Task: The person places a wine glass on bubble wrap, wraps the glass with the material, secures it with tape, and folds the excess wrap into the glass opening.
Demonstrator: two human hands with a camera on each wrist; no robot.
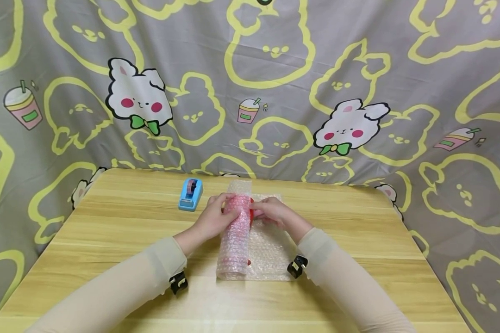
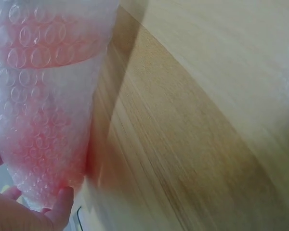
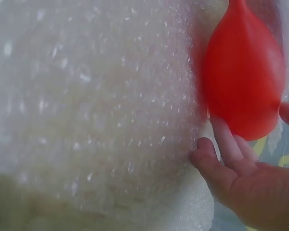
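A sheet of bubble wrap (image 1: 268, 259) lies on the table, its left part folded over into a roll (image 1: 233, 249). Inside is a smooth red teardrop-shaped thing (image 3: 245, 72) with a narrow neck; its exact kind is unclear. Red and pink show through the wrap in the left wrist view. My left hand (image 1: 212, 219) grips the roll's far part from the left, thumb on top. At the open right side of the fold, my right hand (image 1: 277, 210) holds the rounded end of the red thing between thumb and fingers. A small red tip (image 1: 248, 262) peeks out nearer me.
A blue tape dispenser (image 1: 190, 194) with a roll of tape stands behind the left hand. The wooden table (image 1: 354, 222) reaches back to a grey patterned curtain (image 1: 275, 106). A small black device (image 1: 297, 267) hangs at the right wrist, another (image 1: 178, 283) at the left.
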